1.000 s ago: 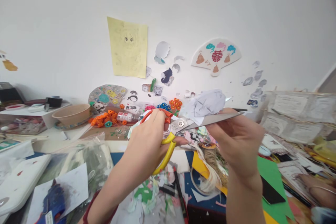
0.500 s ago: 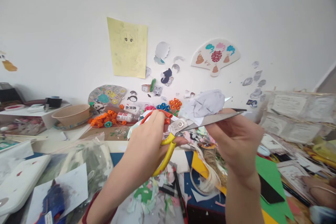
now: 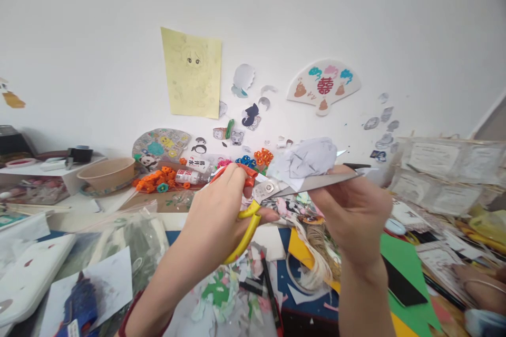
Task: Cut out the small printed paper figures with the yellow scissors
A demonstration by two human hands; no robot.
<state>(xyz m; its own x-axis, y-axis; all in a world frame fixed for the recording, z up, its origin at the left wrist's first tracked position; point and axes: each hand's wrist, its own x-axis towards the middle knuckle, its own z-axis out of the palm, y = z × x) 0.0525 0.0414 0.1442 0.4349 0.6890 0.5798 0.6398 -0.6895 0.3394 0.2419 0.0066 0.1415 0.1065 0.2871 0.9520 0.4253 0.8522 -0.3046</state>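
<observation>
My left hand (image 3: 223, 202) is wrapped round the scissors (image 3: 248, 239), whose handles are orange and yellow. Their metal blades point right, nearly together, along the lower edge of a white paper cutout (image 3: 310, 160) with a face drawn in pencil. The paper is held up by my right hand (image 3: 350, 210), closed at its right side behind the blades; those fingertips are partly hidden. Beneath both hands lies a heap of paper scraps (image 3: 215, 292) in green, pink and white.
At the left are a blue glue gun (image 3: 81, 300), a white case (image 3: 33, 276) and a tan bowl (image 3: 108, 172). Twine (image 3: 316, 242) and green card (image 3: 411, 268) lie right. Another person's hand (image 3: 482, 287) shows at the right edge. Drawings hang on the wall.
The scissors and left hand have shifted slightly left and down. The paper and my right hand have moved a little with them, and the blades remain at the paper's lower edge.
</observation>
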